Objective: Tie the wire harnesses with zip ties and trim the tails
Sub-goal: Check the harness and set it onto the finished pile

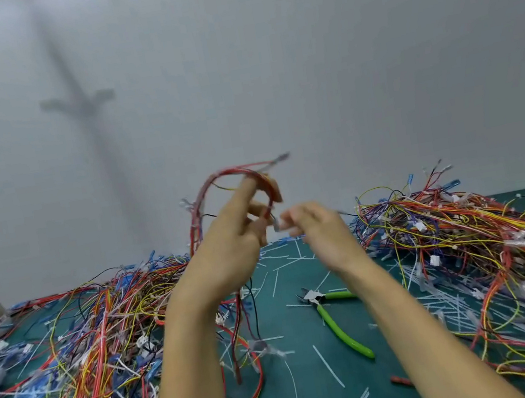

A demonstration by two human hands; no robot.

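Fingers (243, 198) of the left hand (228, 249) are pinching a looped red wire harness (204, 194); just beside them, the right hand (318, 227) is curling round a blurred pale zip tie (276, 226).

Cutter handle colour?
Bright green; the cutters lie on the teal mat, clearest in the head view.
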